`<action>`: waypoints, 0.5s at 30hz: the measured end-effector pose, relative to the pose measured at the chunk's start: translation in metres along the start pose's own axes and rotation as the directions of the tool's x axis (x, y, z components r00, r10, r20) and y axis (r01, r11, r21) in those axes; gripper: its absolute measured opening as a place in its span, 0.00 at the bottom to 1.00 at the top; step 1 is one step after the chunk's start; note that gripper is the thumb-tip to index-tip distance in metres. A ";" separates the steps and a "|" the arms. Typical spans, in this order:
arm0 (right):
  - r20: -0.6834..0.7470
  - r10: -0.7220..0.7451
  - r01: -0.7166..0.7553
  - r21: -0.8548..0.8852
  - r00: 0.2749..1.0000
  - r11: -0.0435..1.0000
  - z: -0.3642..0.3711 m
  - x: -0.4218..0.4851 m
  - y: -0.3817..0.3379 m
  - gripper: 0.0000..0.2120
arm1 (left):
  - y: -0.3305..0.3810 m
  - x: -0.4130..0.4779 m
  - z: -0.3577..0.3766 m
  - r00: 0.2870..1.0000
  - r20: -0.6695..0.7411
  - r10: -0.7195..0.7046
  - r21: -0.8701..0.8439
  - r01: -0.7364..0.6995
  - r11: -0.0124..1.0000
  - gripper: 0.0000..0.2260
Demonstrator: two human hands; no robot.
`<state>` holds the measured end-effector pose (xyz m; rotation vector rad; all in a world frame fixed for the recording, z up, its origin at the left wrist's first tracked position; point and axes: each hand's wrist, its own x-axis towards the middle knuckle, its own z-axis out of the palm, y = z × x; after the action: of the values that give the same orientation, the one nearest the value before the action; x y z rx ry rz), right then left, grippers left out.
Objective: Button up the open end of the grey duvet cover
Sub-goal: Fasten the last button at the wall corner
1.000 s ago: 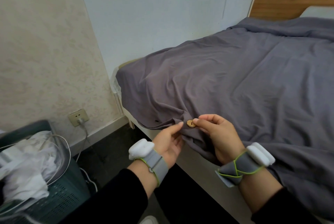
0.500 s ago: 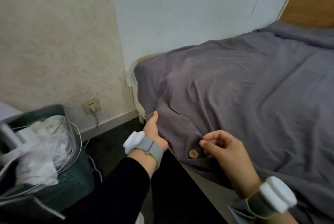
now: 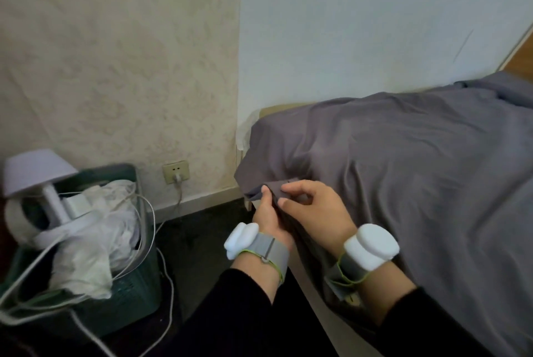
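The grey duvet cover (image 3: 403, 160) lies spread over the bed, and its open end hangs over the foot edge. At the left corner of that edge my left hand (image 3: 266, 217) pinches the hem from below with its thumb up. My right hand (image 3: 314, 206) holds the same stretch of hem from the right between thumb and forefinger. A small dark buttonhole slit (image 3: 288, 181) shows just above my right fingertips. No button shows; the hands and folded cloth hide the hem between them.
A dark green basket (image 3: 115, 293) stands on the floor at the left, stuffed with white plastic, cables and a white lamp (image 3: 37, 175). A wall socket (image 3: 176, 172) with a plugged cable is beside it. The wooden headboard (image 3: 522, 51) is at the far right.
Both hands have moved left along the hem, away from the wooden button fastened a second ago, to the bed's left corner. The view has swung left.
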<state>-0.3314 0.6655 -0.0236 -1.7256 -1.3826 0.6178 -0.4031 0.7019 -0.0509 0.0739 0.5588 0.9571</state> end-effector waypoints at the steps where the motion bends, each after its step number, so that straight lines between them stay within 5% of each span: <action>1: 0.017 0.007 -0.007 0.008 1.000 1.000 0.002 0.003 0.000 0.14 | 0.001 0.004 0.002 0.999 -0.032 0.013 -0.007 -0.013 1.000 0.22; 4: -0.003 0.022 -0.022 0.019 1.000 1.000 0.007 0.014 0.005 0.13 | 0.006 0.015 0.004 0.996 -0.093 0.012 0.038 -0.008 0.999 0.16; 8: -0.093 0.040 -0.040 0.007 0.995 0.999 0.010 0.029 0.012 0.10 | 0.005 0.024 0.008 0.998 -0.055 -0.043 0.122 0.050 0.991 0.21; 12: -0.110 0.151 -0.136 0.134 0.982 0.982 0.013 0.037 0.014 0.22 | 0.008 0.027 0.009 0.995 -0.027 -0.099 0.202 0.102 0.974 0.19; 15: -0.070 0.194 -0.181 0.155 0.978 0.971 0.011 0.043 0.015 0.21 | 0.010 0.031 0.006 0.994 -0.028 -0.104 0.263 0.108 0.959 0.21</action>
<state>-0.3202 0.7090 -0.0373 -1.7536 -1.0945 0.7240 -0.3936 0.7336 -0.0559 0.2739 0.6946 0.7750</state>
